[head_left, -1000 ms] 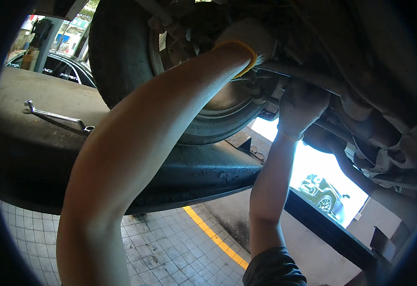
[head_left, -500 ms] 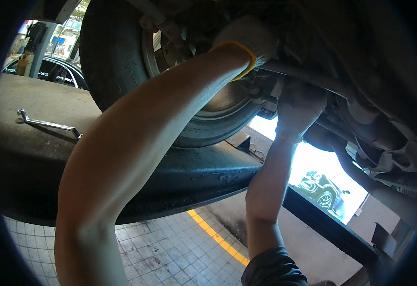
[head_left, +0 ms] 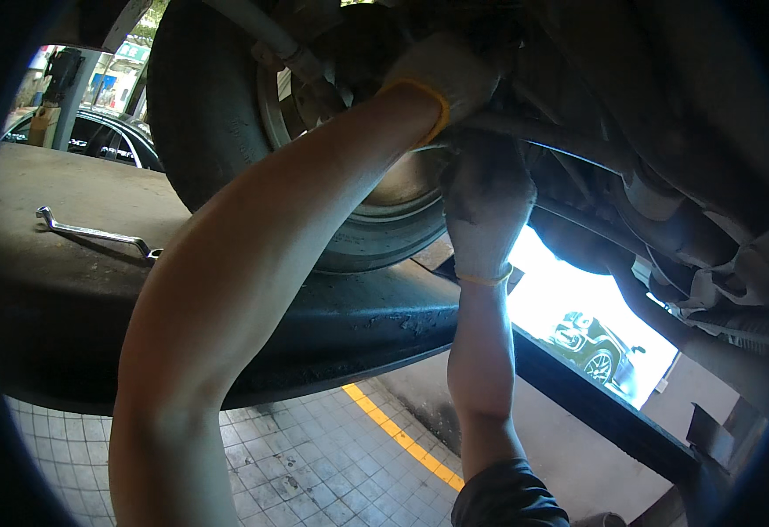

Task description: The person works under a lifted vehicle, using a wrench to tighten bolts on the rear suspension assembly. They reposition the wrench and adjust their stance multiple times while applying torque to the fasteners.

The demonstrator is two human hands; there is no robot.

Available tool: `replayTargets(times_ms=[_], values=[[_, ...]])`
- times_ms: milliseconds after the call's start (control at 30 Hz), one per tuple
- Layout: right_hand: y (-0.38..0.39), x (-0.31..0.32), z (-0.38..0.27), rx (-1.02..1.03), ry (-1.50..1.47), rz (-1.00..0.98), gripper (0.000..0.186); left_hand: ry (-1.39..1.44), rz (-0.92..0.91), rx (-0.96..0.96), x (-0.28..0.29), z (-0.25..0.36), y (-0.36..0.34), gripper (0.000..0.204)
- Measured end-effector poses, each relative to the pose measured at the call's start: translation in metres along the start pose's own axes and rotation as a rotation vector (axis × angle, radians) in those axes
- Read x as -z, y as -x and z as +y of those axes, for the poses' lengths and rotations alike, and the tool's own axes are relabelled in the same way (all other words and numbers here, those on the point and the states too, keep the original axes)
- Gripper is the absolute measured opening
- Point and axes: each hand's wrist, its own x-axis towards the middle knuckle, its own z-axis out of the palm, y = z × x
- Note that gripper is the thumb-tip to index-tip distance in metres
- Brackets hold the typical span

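Both my hands wear pale knitted gloves and reach up under a raised car. My left hand (head_left: 455,70), its glove cuffed in yellow, is up among the dark parts on the inner side of the wheel (head_left: 217,114); its fingers are hidden. Just below it my right hand (head_left: 488,198) is closed, with a dark smudge on the glove, close to a long rod (head_left: 560,145). Shadow hides what its fingers hold, if anything. A shiny offset ring wrench (head_left: 99,233) lies on the lift platform (head_left: 77,184) at the left, apart from both hands.
A dark lift beam (head_left: 595,400) runs down to the right. Suspension and exhaust parts (head_left: 666,237) hang overhead at the right. Below lies a tiled floor (head_left: 305,457) with a yellow stripe (head_left: 393,430). Parked cars show beyond, one at the far left (head_left: 108,136).
My right hand has moved left and slightly down, nearer to the wheel and under my left hand. My left hand has shifted slightly left. The wrench stays on the platform.
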Motion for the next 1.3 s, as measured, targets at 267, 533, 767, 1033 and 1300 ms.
replayTargets(times_ms=[267,533,767,1033,1300], values=[[-0.011,0.007,0.011,-0.108,-0.057,0.364,0.008,0.066,-0.103,0.004,-0.001,-0.006,-0.005,0.030],[-0.013,0.009,0.021,-0.315,-0.196,0.350,0.010,-0.022,-0.229,-0.018,0.012,-0.001,-0.002,0.021],[-0.013,0.010,0.037,-0.125,0.025,0.346,0.019,-0.009,-0.196,-0.024,0.018,0.000,-0.001,0.019],[-0.002,0.016,0.050,-0.209,0.230,0.321,0.015,0.006,-0.170,-0.026,0.016,0.002,-0.002,0.019],[-0.011,0.006,0.040,-0.132,0.167,0.506,0.016,-0.003,-0.213,-0.009,0.016,0.002,0.001,0.021]])
